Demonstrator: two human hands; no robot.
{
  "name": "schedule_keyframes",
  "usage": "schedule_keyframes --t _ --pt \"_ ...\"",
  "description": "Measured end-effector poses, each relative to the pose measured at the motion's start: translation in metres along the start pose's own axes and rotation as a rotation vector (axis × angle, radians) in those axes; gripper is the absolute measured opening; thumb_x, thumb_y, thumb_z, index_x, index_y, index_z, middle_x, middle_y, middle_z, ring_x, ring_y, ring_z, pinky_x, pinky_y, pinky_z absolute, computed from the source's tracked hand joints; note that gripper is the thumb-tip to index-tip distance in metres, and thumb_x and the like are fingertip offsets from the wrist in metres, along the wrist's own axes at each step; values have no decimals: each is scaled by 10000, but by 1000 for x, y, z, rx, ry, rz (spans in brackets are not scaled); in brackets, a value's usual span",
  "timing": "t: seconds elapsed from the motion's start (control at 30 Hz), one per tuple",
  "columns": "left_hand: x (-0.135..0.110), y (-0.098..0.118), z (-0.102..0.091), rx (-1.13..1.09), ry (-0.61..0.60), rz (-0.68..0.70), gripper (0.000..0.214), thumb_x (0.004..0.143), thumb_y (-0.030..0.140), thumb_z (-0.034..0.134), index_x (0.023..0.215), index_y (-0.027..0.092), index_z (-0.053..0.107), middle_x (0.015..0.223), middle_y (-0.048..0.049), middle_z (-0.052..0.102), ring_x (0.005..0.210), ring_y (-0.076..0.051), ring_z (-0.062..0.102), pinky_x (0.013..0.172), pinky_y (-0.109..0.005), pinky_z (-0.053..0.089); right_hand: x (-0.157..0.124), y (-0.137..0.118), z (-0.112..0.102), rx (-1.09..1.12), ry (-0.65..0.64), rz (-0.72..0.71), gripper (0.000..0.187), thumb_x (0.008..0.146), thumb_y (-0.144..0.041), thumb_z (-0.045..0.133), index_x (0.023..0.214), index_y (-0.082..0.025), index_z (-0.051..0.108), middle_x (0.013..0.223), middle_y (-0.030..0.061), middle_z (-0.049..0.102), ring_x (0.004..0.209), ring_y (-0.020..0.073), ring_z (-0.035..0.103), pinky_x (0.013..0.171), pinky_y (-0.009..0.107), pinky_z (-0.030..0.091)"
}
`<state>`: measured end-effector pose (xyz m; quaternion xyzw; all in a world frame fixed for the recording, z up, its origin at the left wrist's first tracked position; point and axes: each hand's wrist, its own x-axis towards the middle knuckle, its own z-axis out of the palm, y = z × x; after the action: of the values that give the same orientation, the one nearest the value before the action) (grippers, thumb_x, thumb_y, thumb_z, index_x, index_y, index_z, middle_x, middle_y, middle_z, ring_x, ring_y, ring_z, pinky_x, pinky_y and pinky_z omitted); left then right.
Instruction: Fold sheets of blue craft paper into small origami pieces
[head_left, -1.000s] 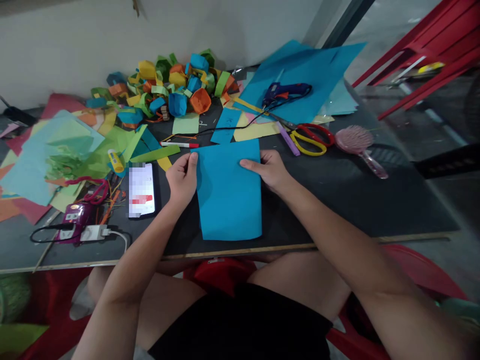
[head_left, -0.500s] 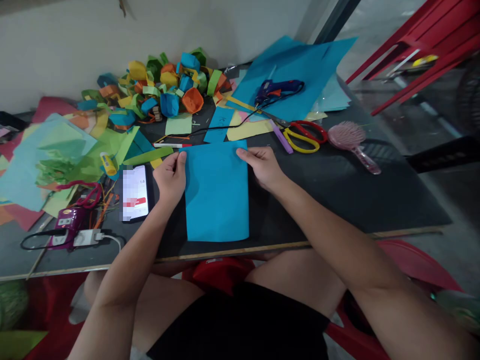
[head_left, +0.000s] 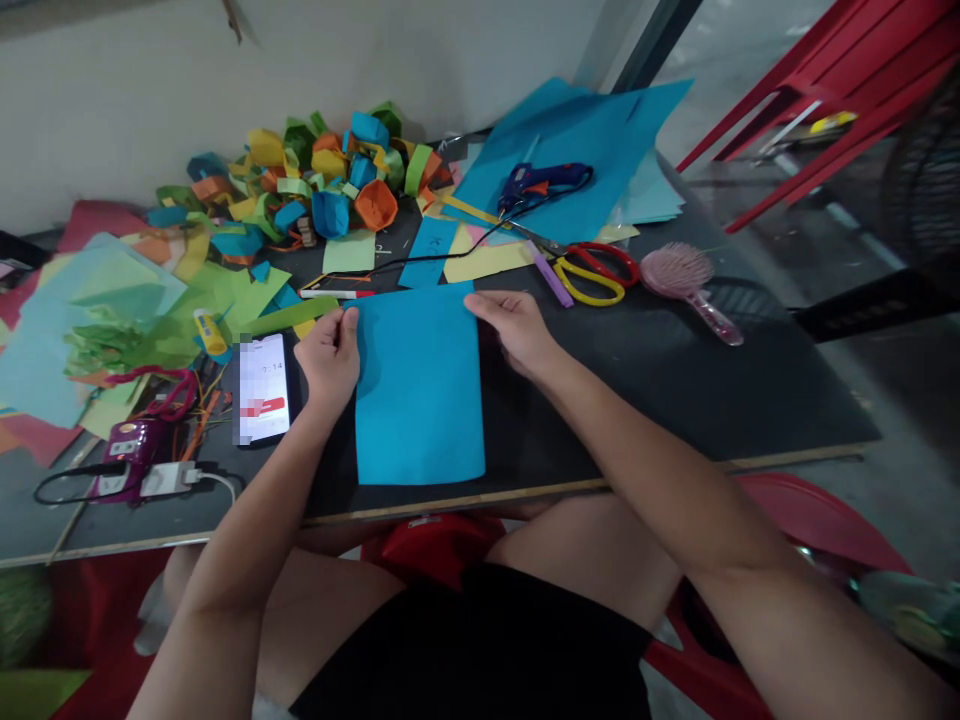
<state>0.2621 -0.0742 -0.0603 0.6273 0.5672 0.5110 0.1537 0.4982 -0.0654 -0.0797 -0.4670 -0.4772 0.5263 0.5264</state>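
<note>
A blue sheet of paper [head_left: 420, 390] is stretched between my two hands over the front of the dark table. My left hand [head_left: 330, 358] is closed on its upper left edge, thumb on top. At the upper right corner, my right hand [head_left: 514, 325] pinches the sheet between thumb and fingers. A lit phone [head_left: 266, 390] lies just left of my left hand. Beyond the sheet are a red-and-white marker [head_left: 337, 294] and a green paper strip [head_left: 296, 317]. Purple marker [head_left: 550, 275] and scissors with red and yellow handles [head_left: 592, 278] rest beyond my right hand.
Folded paper pieces [head_left: 300, 185] are heaped at the back. A glue gun [head_left: 544, 183] lies on blue sheets, its cord trailing left. A pink hairbrush [head_left: 679, 270] is at right. Left are coloured papers [head_left: 97, 290], a glue stick [head_left: 210, 333] and a purple power socket [head_left: 133, 455].
The view has shifted slightly, so most things sit a little further left. Both hands keep their hold on the blue sheet.
</note>
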Motion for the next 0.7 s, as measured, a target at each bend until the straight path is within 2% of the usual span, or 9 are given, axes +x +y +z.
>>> schedule_keyframes --t 0.07,0.17,0.3,0.4,0.53,0.7 --pt "1 -1 -1 1 20 8 374 881 418 584 597 192 492 538 40 387 520 -96 340 528 -261 255 -1 -1 0 -29 -54 52 359 612 -564 785 623 -222 680 609 -5 578 641 161 562 637 324 477" --pt "2 -1 -2 2 25 4 389 889 422 568 588 191 481 533 41 379 514 -96 332 525 -267 249 -3 -3 -1 -69 -14 17 344 580 -533 818 627 -213 700 565 -17 558 580 137 522 592 305 453" --pt "2 1 -1 -10 66 -37 397 872 431 591 579 190 475 530 44 367 516 -95 320 534 -274 245 -4 -5 -1 -55 -107 82 334 607 -518 811 669 -203 722 627 7 633 590 147 560 583 310 462" --pt "3 0 -1 0 71 -35 418 878 418 592 562 188 442 520 49 334 511 -92 302 531 -272 238 -5 -3 -1 -97 -127 101 336 587 -492 834 618 -185 700 572 4 605 550 136 536 565 306 447" --pt "3 -5 0 53 110 23 413 916 387 547 574 187 433 522 50 327 500 -89 304 514 -264 236 -5 1 -2 -62 -180 135 360 625 -519 807 742 -186 734 680 22 672 624 157 597 614 316 486" --pt "5 -9 1 112 174 55 410 937 393 514 589 192 433 522 49 325 488 -92 311 502 -260 250 -5 5 -2 -156 -201 71 374 659 -546 778 712 -181 713 598 3 608 581 133 549 578 293 457"
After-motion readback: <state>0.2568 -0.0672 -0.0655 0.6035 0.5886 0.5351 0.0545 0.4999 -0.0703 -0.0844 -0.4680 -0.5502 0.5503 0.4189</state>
